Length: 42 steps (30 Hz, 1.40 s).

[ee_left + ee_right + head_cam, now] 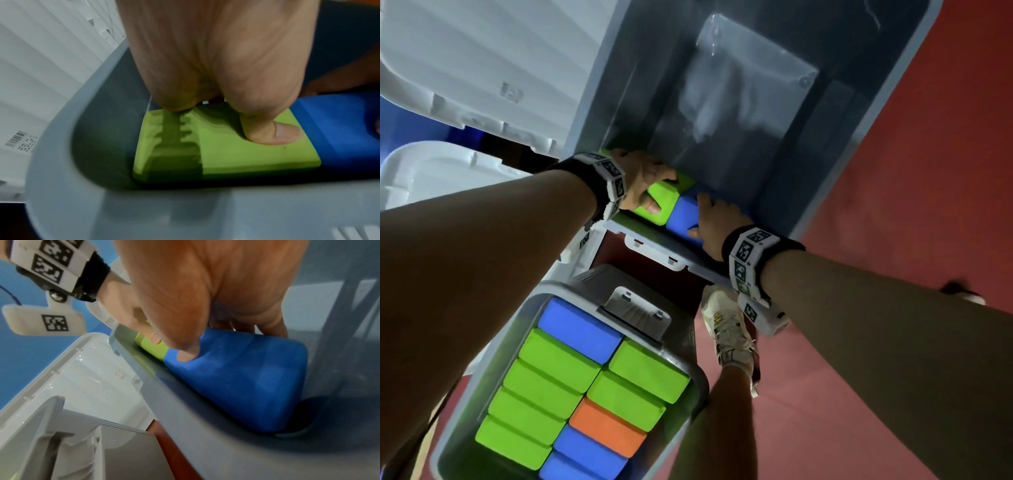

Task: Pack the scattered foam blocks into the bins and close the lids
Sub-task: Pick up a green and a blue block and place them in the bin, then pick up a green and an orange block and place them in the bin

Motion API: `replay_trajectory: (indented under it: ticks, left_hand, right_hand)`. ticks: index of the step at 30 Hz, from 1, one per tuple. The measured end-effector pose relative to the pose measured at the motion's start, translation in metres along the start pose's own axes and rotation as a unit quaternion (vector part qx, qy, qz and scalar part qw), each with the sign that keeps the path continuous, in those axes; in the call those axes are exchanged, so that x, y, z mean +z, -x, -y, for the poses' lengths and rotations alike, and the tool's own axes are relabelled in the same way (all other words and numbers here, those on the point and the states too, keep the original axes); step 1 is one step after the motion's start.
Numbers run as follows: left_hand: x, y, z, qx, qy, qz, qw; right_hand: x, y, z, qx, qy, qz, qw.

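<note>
A green foam block (666,200) (226,155) stands on edge in the near end of a large grey bin (835,178). My left hand (645,181) (236,113) grips it, thumb across its near face. Right beside it, touching, is a blue foam block (683,214) (242,382). My right hand (717,222) (205,339) holds that one, thumb on the near face and fingers over the far side. The green block (154,347) shows past my right thumb. The remaining space in this bin holds only a clear plastic sheet (739,96).
A second grey bin (688,370) near my feet is packed with green, blue and one orange block. White lids (482,68) lie open at the left. Red floor (928,205) is at the right, with my white shoe (729,329) between the bins.
</note>
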State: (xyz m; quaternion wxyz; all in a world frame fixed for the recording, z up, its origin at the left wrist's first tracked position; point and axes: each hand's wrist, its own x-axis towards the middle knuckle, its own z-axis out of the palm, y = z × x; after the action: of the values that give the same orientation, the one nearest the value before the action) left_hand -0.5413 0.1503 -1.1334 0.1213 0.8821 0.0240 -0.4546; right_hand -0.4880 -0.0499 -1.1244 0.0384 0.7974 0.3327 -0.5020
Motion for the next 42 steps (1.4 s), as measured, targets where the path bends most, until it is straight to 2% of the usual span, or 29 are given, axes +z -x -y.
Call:
replay_trajectory:
  ticks: [5, 12, 18, 25, 31, 35, 39, 42]
  left_hand:
    - [0.011, 0.004, -0.006, 0.0, -0.006, -0.013, 1.0]
    - [0.004, 0.015, -0.021, -0.033, -0.04, -0.089, 0.995]
    - [-0.025, 0.02, -0.054, -0.072, -0.055, -0.046, 0.995]
    - [-0.113, 0.003, -0.144, -0.052, -0.088, 0.026, 0.994]
    - [-0.219, -0.046, -0.293, -0.038, -0.142, 0.038, 0.988]
    - [-0.28, -0.097, -0.426, 0.012, -0.137, 0.048, 0.989]
    - [-0.337, -0.151, -0.622, 0.077, -0.124, 0.033, 0.989]
    - [-0.371, -0.185, -0.787, 0.153, -0.196, 0.011, 0.969]
  right_hand:
    - [0.018, 0.0, 0.011, 0.027, 0.003, 0.011, 1.0]
    - [0.006, 0.008, -0.002, 0.017, -0.012, -0.05, 0.999]
    - [-0.011, 0.028, -0.026, -0.026, -0.037, -0.056, 0.997]
    - [-0.071, 0.085, -0.103, -0.076, -0.075, -0.108, 0.988]
    - [-0.128, 0.149, -0.242, -0.01, -0.19, -0.15, 0.97]
    - [-0.157, 0.203, -0.38, 0.041, -0.241, -0.205, 0.948]
    - [-0.177, 0.28, -0.544, 0.117, -0.276, -0.257, 0.919]
    - [-0.184, 0.352, -0.67, 0.167, -0.306, -0.288, 0.892]
